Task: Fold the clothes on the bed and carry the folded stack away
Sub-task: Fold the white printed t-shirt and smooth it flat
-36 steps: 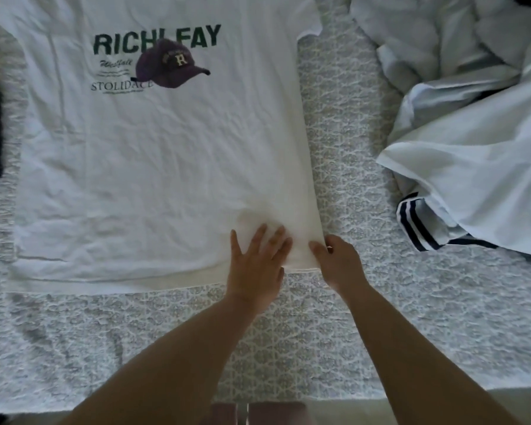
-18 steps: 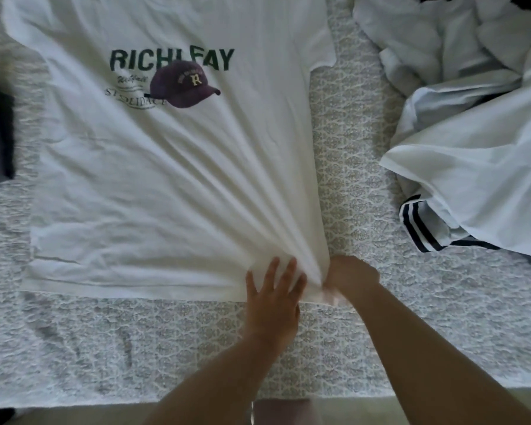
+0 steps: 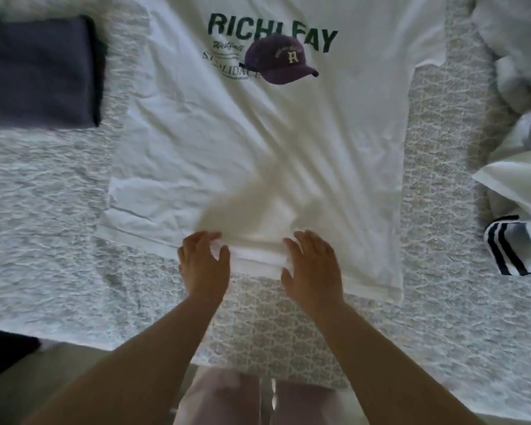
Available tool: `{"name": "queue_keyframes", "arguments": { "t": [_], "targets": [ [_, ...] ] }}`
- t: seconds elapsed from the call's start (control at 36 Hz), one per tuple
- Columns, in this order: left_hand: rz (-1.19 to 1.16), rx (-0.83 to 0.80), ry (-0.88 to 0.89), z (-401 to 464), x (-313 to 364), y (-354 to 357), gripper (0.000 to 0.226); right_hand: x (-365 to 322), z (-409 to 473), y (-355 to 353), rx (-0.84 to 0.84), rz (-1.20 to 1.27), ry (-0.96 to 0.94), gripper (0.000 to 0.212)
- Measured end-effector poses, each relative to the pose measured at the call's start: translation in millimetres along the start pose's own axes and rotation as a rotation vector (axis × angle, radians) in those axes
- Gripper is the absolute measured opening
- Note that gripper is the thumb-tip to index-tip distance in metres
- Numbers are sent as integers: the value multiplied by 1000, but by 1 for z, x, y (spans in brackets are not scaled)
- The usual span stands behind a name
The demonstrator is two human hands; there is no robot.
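Note:
A white T-shirt [image 3: 258,142] with green lettering and a purple cap print lies spread face up on the bed [image 3: 43,240]. Both my hands are at the middle of its bottom hem, close together. My left hand [image 3: 203,265] has its fingers curled over the hem with the thumb beside them. My right hand [image 3: 313,268] holds the hem between fingers and thumb. The cloth between them is bunched into a small fold, and creases run from it up the shirt. The picture is blurred around the fingers.
A folded dark garment [image 3: 37,72] lies at the upper left. A heap of unfolded white and grey clothes [image 3: 518,167], one with navy stripes [image 3: 503,243], sits at the right. The bed's near edge and my legs [image 3: 227,397] are at the bottom.
My right hand let go of the shirt's lower right corner and both hands shifted to the middle of the hem. The shirt slid nearer, and the view moved left.

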State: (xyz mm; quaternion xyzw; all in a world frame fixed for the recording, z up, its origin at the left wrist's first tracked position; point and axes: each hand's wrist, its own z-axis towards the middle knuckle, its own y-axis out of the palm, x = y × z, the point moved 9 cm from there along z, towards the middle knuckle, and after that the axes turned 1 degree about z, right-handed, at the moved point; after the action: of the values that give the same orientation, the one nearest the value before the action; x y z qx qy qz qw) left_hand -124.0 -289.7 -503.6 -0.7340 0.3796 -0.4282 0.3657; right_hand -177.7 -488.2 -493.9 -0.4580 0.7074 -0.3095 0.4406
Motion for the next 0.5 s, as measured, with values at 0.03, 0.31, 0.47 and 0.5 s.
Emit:
{"name": "queue_keyframes", "arguments": {
  "t": [0.03,0.31,0.47,0.5],
  "targets": [
    [13,26,-56,10,-17,-11,27,-19,5,12,-55,-15,-55,55],
    [-304,206,-468,88,-148,-88,59,-128,41,38,-10,-144,-178,47],
    [-396,93,-494,122,-170,-95,39,-158,52,34,10,-312,-244,34],
    [-376,74,-475,125,-173,-96,30,-159,56,33,-8,-307,-234,32]
  ]
}}
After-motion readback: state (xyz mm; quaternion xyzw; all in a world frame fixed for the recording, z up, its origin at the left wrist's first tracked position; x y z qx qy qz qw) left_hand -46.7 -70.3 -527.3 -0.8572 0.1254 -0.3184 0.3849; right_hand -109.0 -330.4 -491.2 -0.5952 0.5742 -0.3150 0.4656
